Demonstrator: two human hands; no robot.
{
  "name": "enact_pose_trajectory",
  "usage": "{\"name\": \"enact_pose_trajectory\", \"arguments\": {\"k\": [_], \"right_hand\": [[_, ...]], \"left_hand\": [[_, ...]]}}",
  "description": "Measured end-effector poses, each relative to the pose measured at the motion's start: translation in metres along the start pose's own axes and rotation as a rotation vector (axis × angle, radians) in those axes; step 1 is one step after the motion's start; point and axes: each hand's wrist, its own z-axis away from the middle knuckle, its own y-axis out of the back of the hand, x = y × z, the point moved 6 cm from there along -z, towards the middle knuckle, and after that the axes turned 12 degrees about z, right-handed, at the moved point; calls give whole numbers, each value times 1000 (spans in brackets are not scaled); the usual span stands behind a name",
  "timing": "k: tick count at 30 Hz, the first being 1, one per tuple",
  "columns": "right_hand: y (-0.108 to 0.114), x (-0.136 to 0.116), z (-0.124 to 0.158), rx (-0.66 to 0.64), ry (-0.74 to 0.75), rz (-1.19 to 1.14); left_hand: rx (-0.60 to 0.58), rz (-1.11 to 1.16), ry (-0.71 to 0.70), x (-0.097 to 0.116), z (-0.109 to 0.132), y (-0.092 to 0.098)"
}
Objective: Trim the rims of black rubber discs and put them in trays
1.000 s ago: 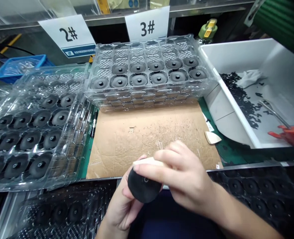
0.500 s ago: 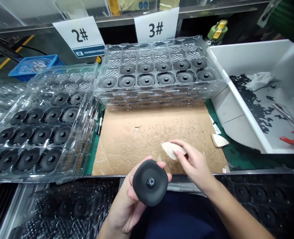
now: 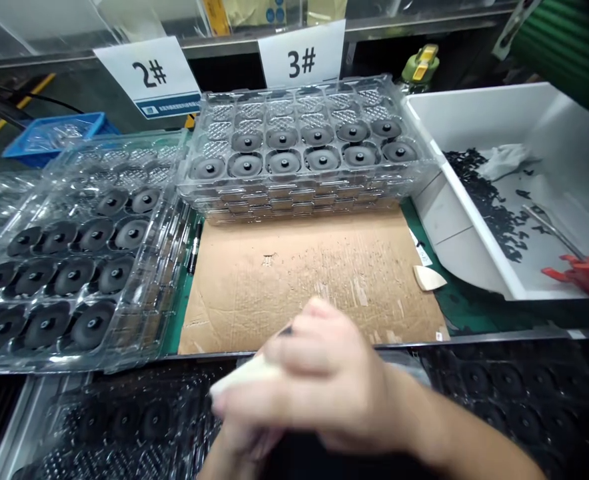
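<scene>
My right hand (image 3: 319, 380) is closed on a cream-coloured pad (image 3: 247, 377), its fingers blurred by motion. It lies across the front of my left hand (image 3: 239, 437), whose fingers are mostly hidden. Only a dark sliver of the black dished part (image 3: 286, 330) shows between the hands; the rest is covered. Both hands are at the near edge of a cardboard sheet (image 3: 244, 280). A second cream pad (image 3: 428, 278), wedge-shaped, lies at the sheet's right edge.
Clear plastic trays (image 3: 294, 190) with black dished parts stand behind the cardboard, and another tray stack (image 3: 119, 333) is at left. A white bin (image 3: 474, 230) on the right holds black scraps and red-handled pliers (image 3: 584, 270). A green-lidded bottle (image 3: 419, 67) stands behind.
My right hand has moved left and down with the cream pad, from above the cardboard to over my left hand. The black part, plainly visible before, is now almost wholly covered.
</scene>
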Motion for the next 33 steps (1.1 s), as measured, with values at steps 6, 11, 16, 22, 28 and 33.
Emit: {"name": "enact_pose_trajectory", "arguments": {"k": [6,11,16,22,28,33], "right_hand": [[-28,102,58,-66,-540,15],[-57,118,97,-25,-605,151],[-52,89,90,6,-605,60],[-58,81,101,14,-749,-54],[-41,64,111,138,-874,-218],[-28,41,98,148,-895,-489]], "left_hand": [[-181,83,90,12,1,-6],[-182,167,116,11,1,-5],[-196,134,105,11,4,-9],[-235,-538,-503,33,10,-11],[-469,-1172,-887,24,22,-21],[-434,-1171,-829,22,25,-17]]}}
